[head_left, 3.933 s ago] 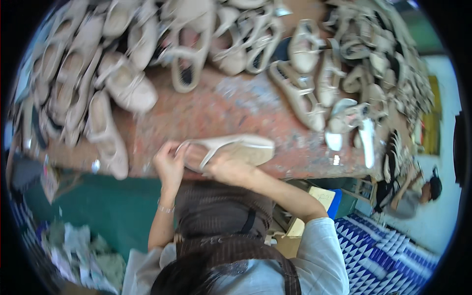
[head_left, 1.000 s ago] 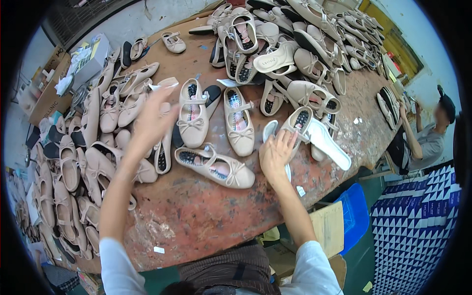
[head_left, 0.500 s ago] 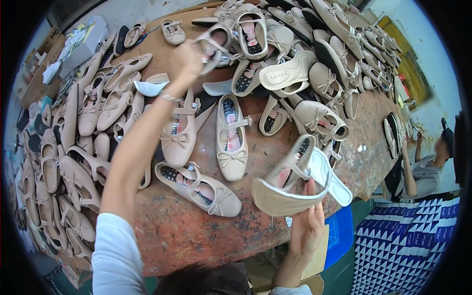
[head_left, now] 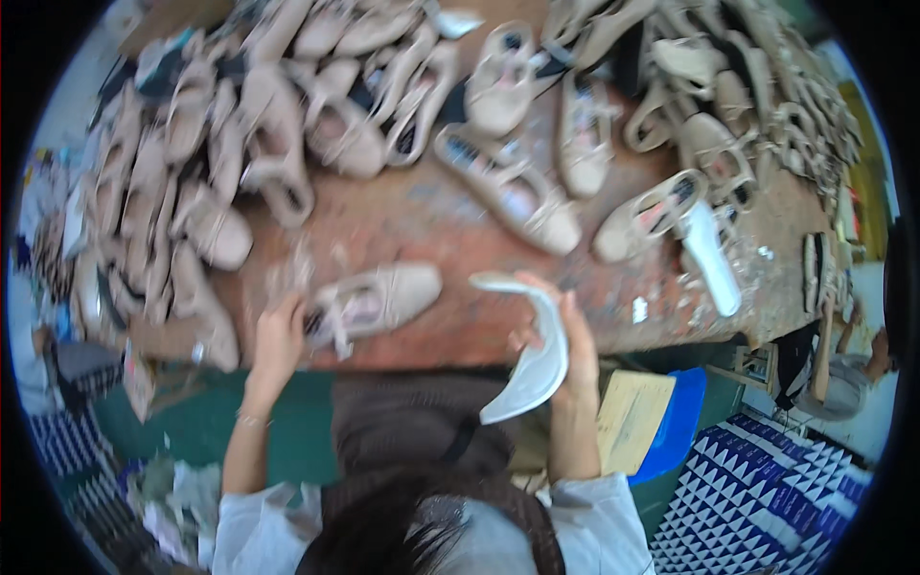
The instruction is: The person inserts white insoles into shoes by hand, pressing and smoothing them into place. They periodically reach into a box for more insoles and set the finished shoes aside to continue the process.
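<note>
A shoe workshop. Heaps of unfinished beige shoes (head_left: 287, 125) crowd a worn, glue-stained desk (head_left: 412, 220). A loose white sole (head_left: 714, 259) lies among them.

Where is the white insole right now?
In the head view, the white insole is held in the right hand, lower centre-right, just off the table's near edge.

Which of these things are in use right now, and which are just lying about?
In use:
left hand on the beige flat shoe at the table edge
right hand holding the curved white insole

Lying about:
shoe heap at left
loose shoes at the back
white insole on the right
blue bin
</note>
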A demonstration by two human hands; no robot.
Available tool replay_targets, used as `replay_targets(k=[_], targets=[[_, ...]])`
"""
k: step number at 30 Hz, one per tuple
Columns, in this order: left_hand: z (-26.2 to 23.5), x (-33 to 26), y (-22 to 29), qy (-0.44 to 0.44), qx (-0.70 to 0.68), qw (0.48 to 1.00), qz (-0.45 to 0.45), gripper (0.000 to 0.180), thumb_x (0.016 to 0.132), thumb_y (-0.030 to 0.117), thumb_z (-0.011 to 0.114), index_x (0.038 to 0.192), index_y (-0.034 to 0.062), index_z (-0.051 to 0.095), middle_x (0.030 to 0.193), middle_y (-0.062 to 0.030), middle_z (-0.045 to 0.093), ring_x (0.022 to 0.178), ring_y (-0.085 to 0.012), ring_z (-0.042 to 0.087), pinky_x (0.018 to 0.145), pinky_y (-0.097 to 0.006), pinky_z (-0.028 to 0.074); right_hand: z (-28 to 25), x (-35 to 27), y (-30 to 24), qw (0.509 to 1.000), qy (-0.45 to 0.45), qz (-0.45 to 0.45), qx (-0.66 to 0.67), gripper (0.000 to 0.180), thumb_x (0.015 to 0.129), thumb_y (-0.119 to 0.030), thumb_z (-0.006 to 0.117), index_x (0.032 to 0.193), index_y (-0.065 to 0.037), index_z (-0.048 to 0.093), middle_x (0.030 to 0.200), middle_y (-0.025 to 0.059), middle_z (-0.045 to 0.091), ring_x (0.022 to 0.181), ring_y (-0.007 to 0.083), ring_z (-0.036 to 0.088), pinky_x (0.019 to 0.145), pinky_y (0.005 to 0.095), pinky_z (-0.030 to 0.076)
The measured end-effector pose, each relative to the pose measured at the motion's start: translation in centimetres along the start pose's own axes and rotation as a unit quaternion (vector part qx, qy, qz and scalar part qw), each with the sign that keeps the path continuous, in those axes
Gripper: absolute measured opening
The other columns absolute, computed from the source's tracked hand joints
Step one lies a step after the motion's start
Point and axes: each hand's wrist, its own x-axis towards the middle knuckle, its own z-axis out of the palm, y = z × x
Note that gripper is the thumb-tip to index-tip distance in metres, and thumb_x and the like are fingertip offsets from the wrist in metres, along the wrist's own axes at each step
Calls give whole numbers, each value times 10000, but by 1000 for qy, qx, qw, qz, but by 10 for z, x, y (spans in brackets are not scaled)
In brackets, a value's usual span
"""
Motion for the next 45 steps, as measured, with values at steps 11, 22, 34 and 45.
replay_targets(k=[11,22,34,45], targets=[[48,-26,39,16,-68,984,-163,267,870,314,693,914,51,690,901,-100,677,947,-309,585,878,-446,378,52,-9,64,726,15,-234,-647,401,949,-119,516,1297,74,553,982,130,577,889,247,517,833,388,429],[43,-63,24,321,50,941,-93,283,865,100,704,1138,45,657,959,-121,616,862,-256,584,745,-347,475,77,65,117,506,-223,-354,-754,272,684,-18,655,916,-95,775,1103,72,684,1024,262,588,967,417,419],[51,-36,-24,180,-238,931,-211,871,548,210,962,1285,-28,564,1115,-102,475,792,-140,549,639,-261,532,75,99,147,611,-269,-283,-689,249,690,25,705,921,-45,768,1064,133,708,981,301,663,904,397,514],[55,-35,-32,172,-324,906,-211,731,636,149,923,1251,-45,579,1120,-73,463,856,-123,569,736,-244,602,97,111,179,665,-283,-215,-657,249,719,63,679,921,-49,771,1036,125,728,992,276,688,830,354,557]])
